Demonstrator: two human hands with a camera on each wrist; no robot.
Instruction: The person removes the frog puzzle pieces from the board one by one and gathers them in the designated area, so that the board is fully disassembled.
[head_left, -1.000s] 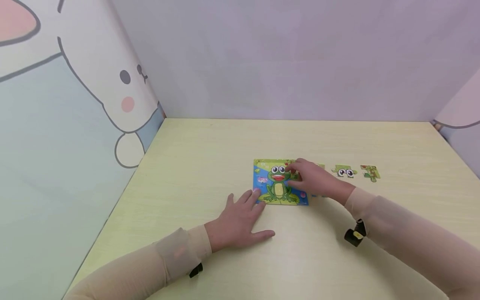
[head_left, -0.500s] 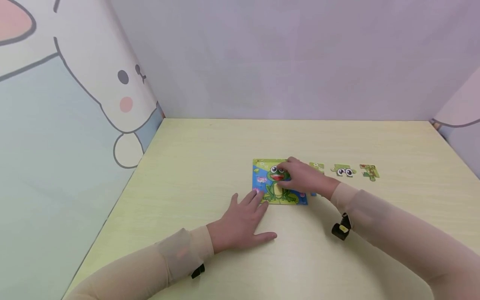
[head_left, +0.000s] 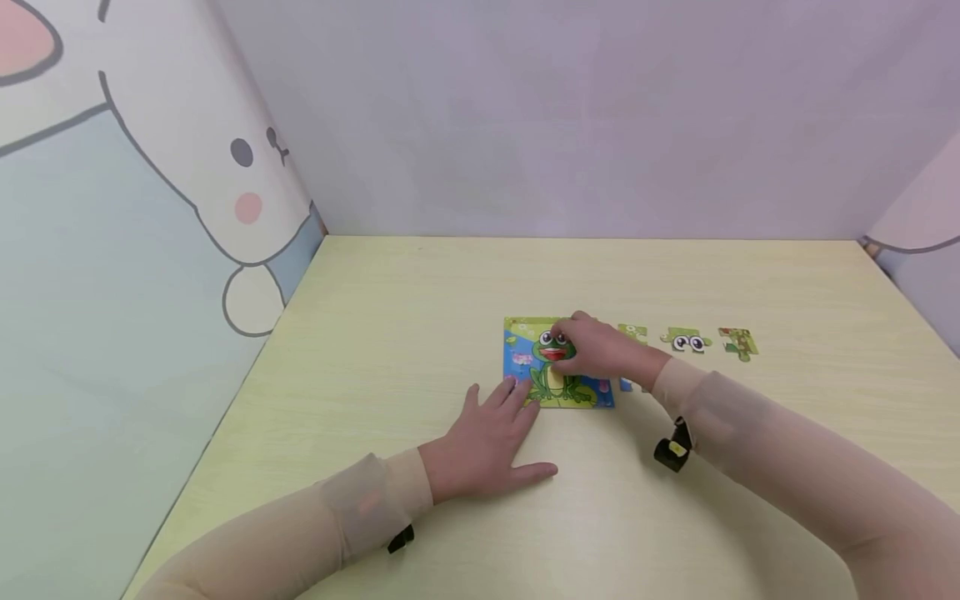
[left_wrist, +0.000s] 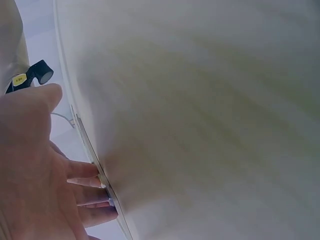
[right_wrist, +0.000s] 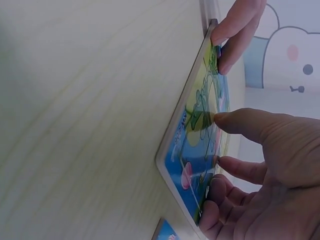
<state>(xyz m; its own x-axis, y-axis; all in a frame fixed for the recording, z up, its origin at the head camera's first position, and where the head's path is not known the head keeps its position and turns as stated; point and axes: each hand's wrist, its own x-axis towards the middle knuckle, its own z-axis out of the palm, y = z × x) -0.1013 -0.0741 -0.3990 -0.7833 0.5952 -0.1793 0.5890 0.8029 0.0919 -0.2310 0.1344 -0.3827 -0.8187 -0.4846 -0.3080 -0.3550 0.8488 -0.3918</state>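
The frog picture board [head_left: 555,402] lies flat on the table, its picture facing up. My left hand [head_left: 483,442] is spread flat, its fingertips resting on the board's lower left corner; in the left wrist view the left hand [left_wrist: 40,170] touches the board's edge. My right hand [head_left: 600,348] covers the board's upper right part. In the right wrist view, the thumb and index fingertip of the right hand [right_wrist: 270,165] touch the board [right_wrist: 175,145] apart from each other, the other fingers bent at its edge. No loose piece shows between them.
Right of the board on the table [head_left: 405,333] lie several puzzle pieces: a green one [head_left: 632,331], one with eyes [head_left: 688,342] and one at the far right [head_left: 741,342]. Pieces near the right wrist are partly hidden. Printed walls [head_left: 585,125] stand behind and left.
My right hand has moved left across the board, uncovering more of the green piece beside it. My left hand stays at the lower left corner, shifted slightly right.
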